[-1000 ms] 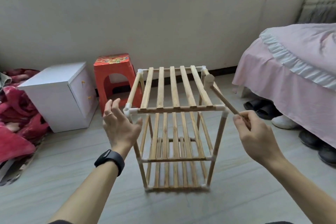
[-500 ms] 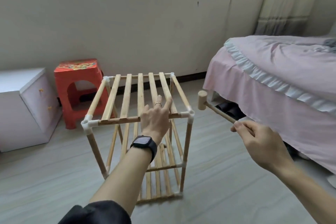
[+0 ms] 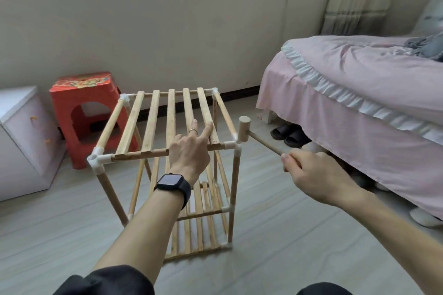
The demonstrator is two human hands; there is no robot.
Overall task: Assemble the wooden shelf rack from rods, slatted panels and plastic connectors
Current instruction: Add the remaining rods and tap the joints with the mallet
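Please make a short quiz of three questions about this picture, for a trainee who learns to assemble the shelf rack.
1. True or false: the left hand lies with straight fingers on the top slatted panel of the rack.
2. What does the right hand hold? A) a screwdriver B) a wooden mallet C) a loose rod
3. Fill the gap: the mallet's head is beside the white connector at the near ____ top corner of the rack.

Key: 1 true; 2 B; 3 right.
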